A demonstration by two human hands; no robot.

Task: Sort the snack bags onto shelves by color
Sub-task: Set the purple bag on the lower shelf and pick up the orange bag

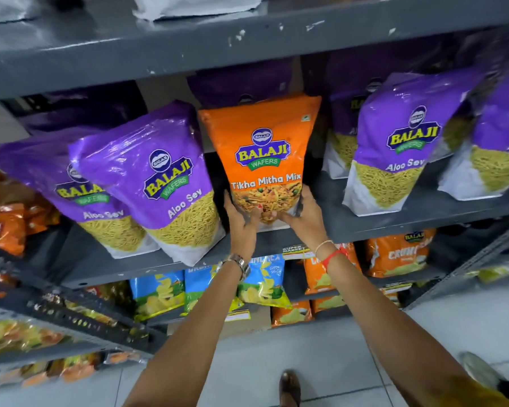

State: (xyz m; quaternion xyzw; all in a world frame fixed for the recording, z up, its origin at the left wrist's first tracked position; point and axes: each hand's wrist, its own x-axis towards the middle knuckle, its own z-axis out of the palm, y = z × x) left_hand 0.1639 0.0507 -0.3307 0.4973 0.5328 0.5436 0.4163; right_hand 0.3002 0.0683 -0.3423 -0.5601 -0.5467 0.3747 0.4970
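Both hands, the left hand (241, 220) and right hand (304, 214), gripped the orange bag (262, 154) at its base on the grey shelf (394, 221) among purple bags (159, 177); it seemed misplaced, so sorting remained unfinished.

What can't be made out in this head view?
- Base of the orange Tikha Mitha Mix bag: covered by the left hand and right hand.
- Dark purple bags at the back: labels shadowed under the grey metal shelf.
- Lower-left orange packets: print blurred.
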